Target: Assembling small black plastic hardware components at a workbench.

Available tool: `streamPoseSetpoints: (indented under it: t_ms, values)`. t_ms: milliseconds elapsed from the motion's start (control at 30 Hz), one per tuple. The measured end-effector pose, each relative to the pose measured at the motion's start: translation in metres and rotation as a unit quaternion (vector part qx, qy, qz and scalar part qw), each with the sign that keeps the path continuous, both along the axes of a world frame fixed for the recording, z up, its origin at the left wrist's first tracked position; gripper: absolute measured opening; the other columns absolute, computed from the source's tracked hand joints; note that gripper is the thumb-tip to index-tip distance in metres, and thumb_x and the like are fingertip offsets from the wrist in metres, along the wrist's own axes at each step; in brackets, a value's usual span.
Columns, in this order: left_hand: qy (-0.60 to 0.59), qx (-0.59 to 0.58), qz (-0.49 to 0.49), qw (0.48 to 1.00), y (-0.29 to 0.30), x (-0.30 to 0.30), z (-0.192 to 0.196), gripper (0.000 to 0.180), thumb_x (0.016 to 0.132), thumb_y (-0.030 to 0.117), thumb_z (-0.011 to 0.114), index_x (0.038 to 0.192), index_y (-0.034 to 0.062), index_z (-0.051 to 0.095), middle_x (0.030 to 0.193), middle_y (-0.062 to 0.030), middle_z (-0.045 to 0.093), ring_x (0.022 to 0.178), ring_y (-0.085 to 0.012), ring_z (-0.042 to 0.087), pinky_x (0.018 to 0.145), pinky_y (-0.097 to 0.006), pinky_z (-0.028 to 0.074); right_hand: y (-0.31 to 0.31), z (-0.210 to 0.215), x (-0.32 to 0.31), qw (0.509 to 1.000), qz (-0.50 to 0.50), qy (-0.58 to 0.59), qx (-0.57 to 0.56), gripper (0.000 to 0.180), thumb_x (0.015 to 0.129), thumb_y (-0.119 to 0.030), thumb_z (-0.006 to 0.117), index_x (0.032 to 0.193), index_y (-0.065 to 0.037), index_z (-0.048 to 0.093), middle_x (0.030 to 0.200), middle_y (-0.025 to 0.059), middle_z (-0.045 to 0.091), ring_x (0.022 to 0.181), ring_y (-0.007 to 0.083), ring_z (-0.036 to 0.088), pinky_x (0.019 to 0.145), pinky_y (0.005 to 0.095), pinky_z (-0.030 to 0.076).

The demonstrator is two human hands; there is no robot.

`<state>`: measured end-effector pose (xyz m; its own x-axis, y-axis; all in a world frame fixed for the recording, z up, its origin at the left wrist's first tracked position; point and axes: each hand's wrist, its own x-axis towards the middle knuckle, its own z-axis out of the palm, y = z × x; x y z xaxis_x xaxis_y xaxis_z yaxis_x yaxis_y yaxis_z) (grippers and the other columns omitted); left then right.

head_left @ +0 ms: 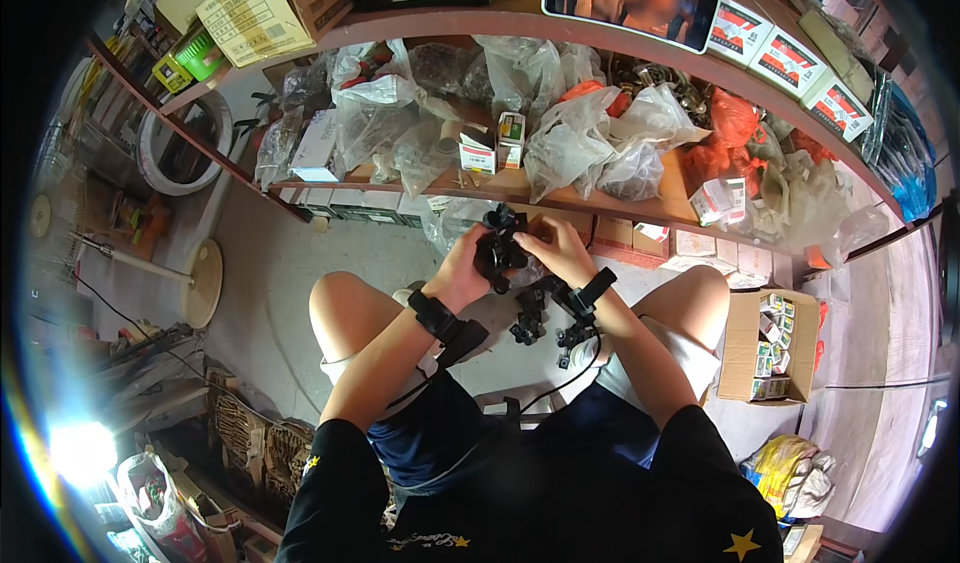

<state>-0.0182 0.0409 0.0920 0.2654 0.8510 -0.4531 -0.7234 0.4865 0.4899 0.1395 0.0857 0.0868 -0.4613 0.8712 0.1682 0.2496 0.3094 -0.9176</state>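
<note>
Between my hands, above the gap between my knees, is a cluster of small black parts (502, 249) with rounded and jointed pieces; its exact kind is unclear. My left hand (460, 271) is closed around its left side. From the right, my right hand (562, 251) pinches its edge with thumb and fingers. Both wrists wear black straps, the left one with a black device (455, 333). Just below my hands are more black jointed pieces (528, 318), close to my right wrist; I cannot tell what supports them.
Ahead, a wooden shelf (470, 178) carries plastic bags (570, 143) and small boxes. Above it, a phone (630, 3) leans on an upper shelf. An open carton (735, 353) of small boxes stands right of my knee. A round-based stand (205, 283) is at left.
</note>
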Motion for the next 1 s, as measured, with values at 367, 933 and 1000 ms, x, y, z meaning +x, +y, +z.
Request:
streamPoseSetpoints:
  t_ms: [367,933,1000]
  values:
    - [-0.013,0.017,0.061,0.998,0.002,-0.008,0.003,0.032,0.079,0.025,0.032,0.094,0.0018,0.049,0.087,-0.0094,0.055,0.069,-0.0190,0.051,0.066,-0.031,0.042,-0.017,0.000,-0.008,0.971,0.070,0.051,-0.225,0.022,0.071,-0.022,0.059,0.077,-0.001,0.053,0.059,0.0004,0.053,0.047,0.0051,0.049,0.036,0.0180,0.037]
    - [-0.030,0.023,0.066,0.997,-0.001,-0.007,0.021,0.031,0.079,0.027,0.032,0.096,0.0086,0.051,0.091,-0.0073,0.055,0.081,-0.0189,0.052,0.071,-0.033,0.041,-0.014,0.009,-0.006,0.961,0.090,0.150,-0.215,0.014,0.075,-0.013,0.054,0.082,-0.001,0.053,0.063,-0.0010,0.050,0.055,0.0050,0.049,0.043,0.0183,0.041]
    - [-0.028,0.018,0.071,0.997,-0.001,-0.006,0.021,0.034,0.078,0.027,0.030,0.094,0.0058,0.051,0.091,-0.0065,0.056,0.081,-0.0174,0.053,0.070,-0.032,0.041,-0.016,0.012,-0.008,0.961,0.094,0.135,-0.224,0.016,0.075,-0.014,0.055,0.083,-0.001,0.053,0.064,-0.0013,0.050,0.056,0.0049,0.049,0.043,0.0182,0.041]
